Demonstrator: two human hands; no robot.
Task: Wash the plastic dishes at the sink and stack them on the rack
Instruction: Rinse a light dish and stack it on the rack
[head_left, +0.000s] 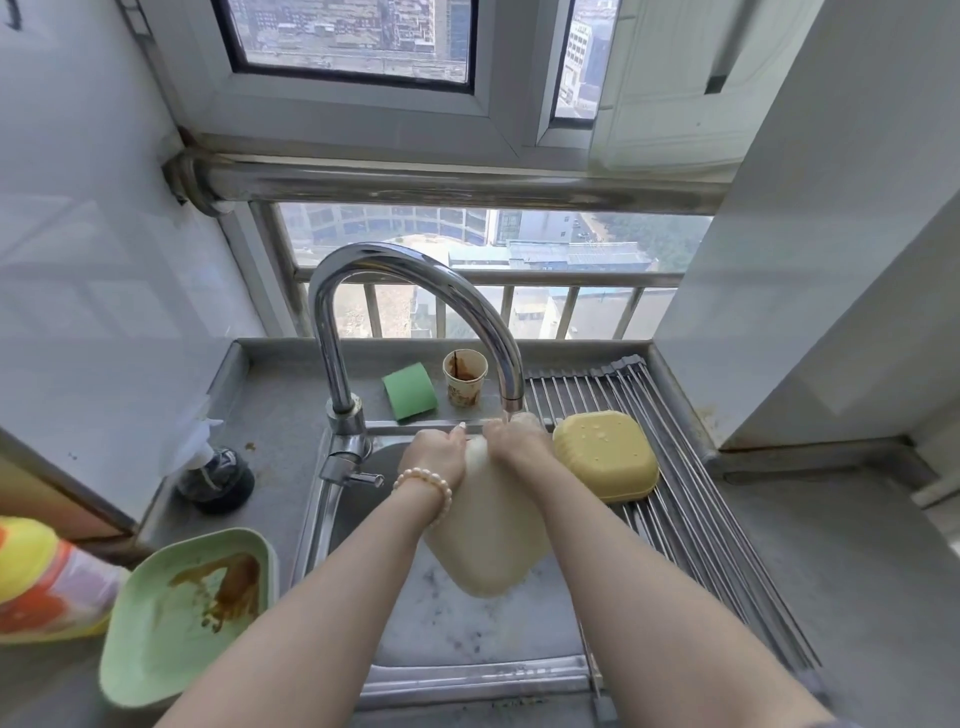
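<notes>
A cream plastic dish (488, 535) is held upright over the sink (467, 634), its top edge under the running faucet (410, 291). My left hand (434, 457) grips its upper left edge, a pearl bracelet on the wrist. My right hand (517, 441) grips its upper right edge where the water falls. A yellow plastic dish (605, 454) lies upside down on the roll-up metal rack (691, 514) at the sink's right. A green plastic dish (187, 613) smeared with brown sauce sits on the counter at the left.
A green sponge (410, 391) and a stained paper cup (464, 383) stand on the ledge behind the sink. A dark round object (218, 480) and a yellow-orange bottle (47, 582) sit at the left. A white wall (831, 312) closes in on the right.
</notes>
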